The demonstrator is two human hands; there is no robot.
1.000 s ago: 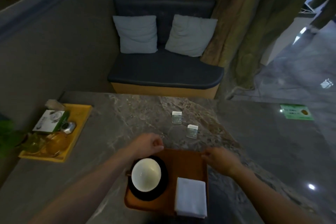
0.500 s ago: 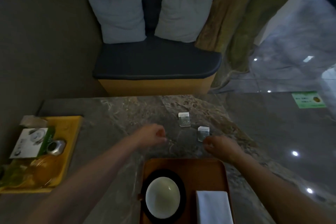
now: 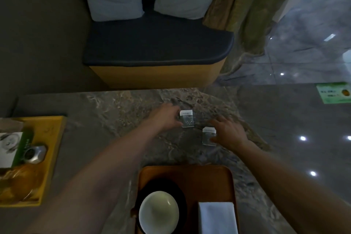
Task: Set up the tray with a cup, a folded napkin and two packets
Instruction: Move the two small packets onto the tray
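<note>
Head view: left hand [image 3: 164, 118] closing fingers on the far packet [image 3: 187, 118], right hand [image 3: 228, 132], fingers spread, touching the near packet [image 3: 209, 136], both mid-table beyond the tray [image 3: 190, 174] — next, I'd say, lift them across.

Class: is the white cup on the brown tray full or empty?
Empty: the cup sits upright on the tray, its pale inner bottom showing bare.

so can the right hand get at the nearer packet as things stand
Probably yes: the right hand is already at the nearer packet, fingers at its right edge, and nothing lies between them on the table.
</note>
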